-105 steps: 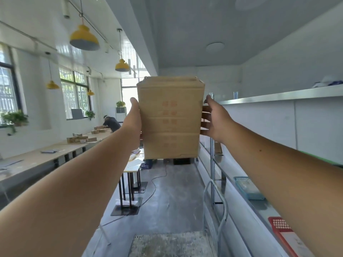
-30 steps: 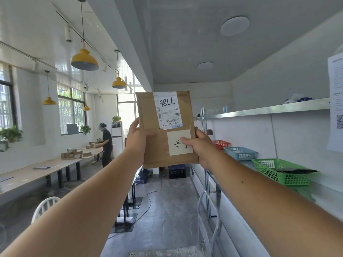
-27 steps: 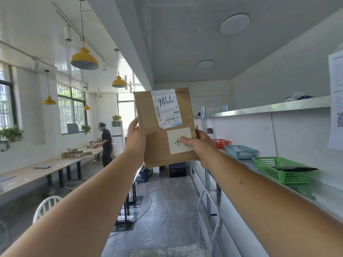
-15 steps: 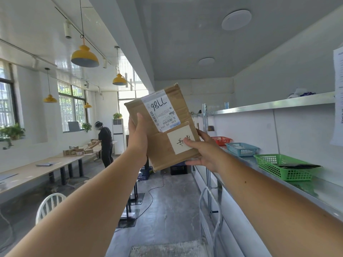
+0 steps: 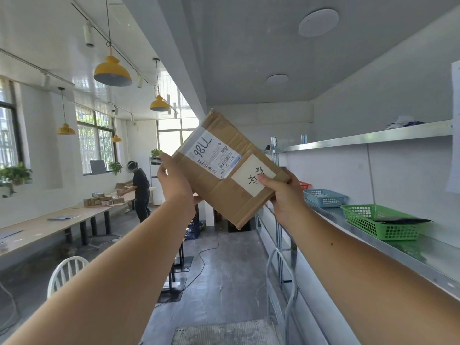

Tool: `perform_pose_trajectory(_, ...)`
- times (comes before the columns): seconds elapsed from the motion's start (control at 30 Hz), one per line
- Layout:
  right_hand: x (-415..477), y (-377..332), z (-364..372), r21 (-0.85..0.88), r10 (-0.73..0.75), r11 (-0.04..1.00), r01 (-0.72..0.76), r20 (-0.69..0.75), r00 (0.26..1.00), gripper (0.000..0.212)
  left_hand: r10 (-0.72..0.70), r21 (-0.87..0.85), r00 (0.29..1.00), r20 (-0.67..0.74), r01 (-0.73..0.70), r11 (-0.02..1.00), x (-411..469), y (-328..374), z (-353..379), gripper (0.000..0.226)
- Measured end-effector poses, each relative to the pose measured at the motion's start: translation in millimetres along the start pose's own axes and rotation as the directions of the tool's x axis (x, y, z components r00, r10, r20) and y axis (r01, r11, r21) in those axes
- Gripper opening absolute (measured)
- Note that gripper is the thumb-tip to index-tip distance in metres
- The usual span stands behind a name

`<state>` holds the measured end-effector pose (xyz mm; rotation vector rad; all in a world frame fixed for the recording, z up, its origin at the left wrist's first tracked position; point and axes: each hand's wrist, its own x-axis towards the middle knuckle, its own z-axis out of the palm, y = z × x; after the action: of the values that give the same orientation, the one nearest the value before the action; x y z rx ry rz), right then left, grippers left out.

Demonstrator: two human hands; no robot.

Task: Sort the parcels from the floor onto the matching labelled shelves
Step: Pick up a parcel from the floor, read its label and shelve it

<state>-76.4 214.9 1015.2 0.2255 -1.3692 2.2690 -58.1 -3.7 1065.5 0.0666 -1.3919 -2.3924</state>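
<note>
Parcel tipped over toward the shelf side, both hands on it.

I see the flat cardboard parcel [image 5: 231, 170] now tilted sharply clockwise, where a second ago it stood nearly upright. My left hand [image 5: 174, 180] grips the parcel's left edge, its fingers hidden behind the card; my right hand [image 5: 283, 195] clamps the lower right edge, thumb pressed on the square white handwritten sticker [image 5: 251, 175]. A printed shipping label [image 5: 214, 155] marked "98LL" lies above that sticker. The parcel is held in the air, left of the metal shelf [image 5: 373, 235] carrying the green mesh basket [image 5: 378, 222].
</note>
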Motion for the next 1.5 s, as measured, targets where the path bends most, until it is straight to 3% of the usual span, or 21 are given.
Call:
perform_pose_trajectory(0.1,-1,-2,-2,-0.003,0.032,0.999,-0.032,0.032,0.999,0.087,-0.052,-0.049,0.998,0.038,0.054,0.997,5,-6,-6,0.085)
perform_pose_trajectory(0.23,-1,-2,0,0.051,0.048,0.997,-0.049,0.023,0.999,0.059,-0.066,-0.010,0.998,0.015,0.066,0.998,4,-8,-12,0.082)
perform_pose_trajectory(0.37,0,1,2,0.014,0.015,1.000,-0.015,-0.005,1.000,0.053,-0.089,0.021,0.996,-0.015,0.090,0.996,14,-14,-17,0.038)
perform_pose_trajectory(0.47,-1,0,1,-0.066,-0.013,0.998,0.015,0.030,0.999,0.033,-0.086,0.039,0.995,-0.040,0.088,0.995,11,-13,-18,0.015)
perform_pose_trajectory(0.57,-7,-6,3,-0.114,0.033,0.993,-0.022,0.097,0.995,0.040,-0.107,0.071,0.991,-0.074,0.112,0.991,10,-12,-16,0.023)
perform_pose_trajectory(0.7,-7,-13,1,-0.187,0.144,0.976,-0.110,0.177,0.974,0.056,0.111,0.296,0.991,-0.075,-0.085,0.952,15,-23,-18,0.046)
perform_pose_trajectory(0.87,-2,-11,-1,-0.231,0.043,0.973,-0.015,0.118,0.992,0.070,0.172,0.266,0.985,0.008,-0.168,0.949,10,-25,-27,0.067)
perform_pose_trajectory(1.0,3,-5,-8,-0.227,-0.014,0.973,0.034,0.086,0.996,0.038,0.200,0.237,0.978,0.055,-0.207,0.949,8,-23,-30,0.083)
perform_pose_trajectory(1.13,4,-2,-13,-0.102,-0.008,0.995,0.017,0.089,0.996,0.040,0.251,0.258,0.960,0.125,-0.276,0.926,8,-26,-33,0.075)
perform_pose_trajectory(1.3,5,2,-10,0.041,0.049,0.998,-0.053,0.096,0.994,0.057,0.230,0.163,0.973,0.008,-0.228,0.960,3,-29,-29,0.038)
perform_pose_trajectory(1.43,7,7,-3,0.193,0.040,0.980,-0.048,0.043,0.998,0.086,0.161,0.118,0.987,-0.002,-0.160,0.980,8,-33,-26,0.052)
perform_pose_trajectory(1.5,8,8,0,0.252,0.028,0.967,-0.032,0.020,0.999,0.074,0.139,0.093,0.990,0.037,-0.142,0.986,8,-36,-24,0.054)
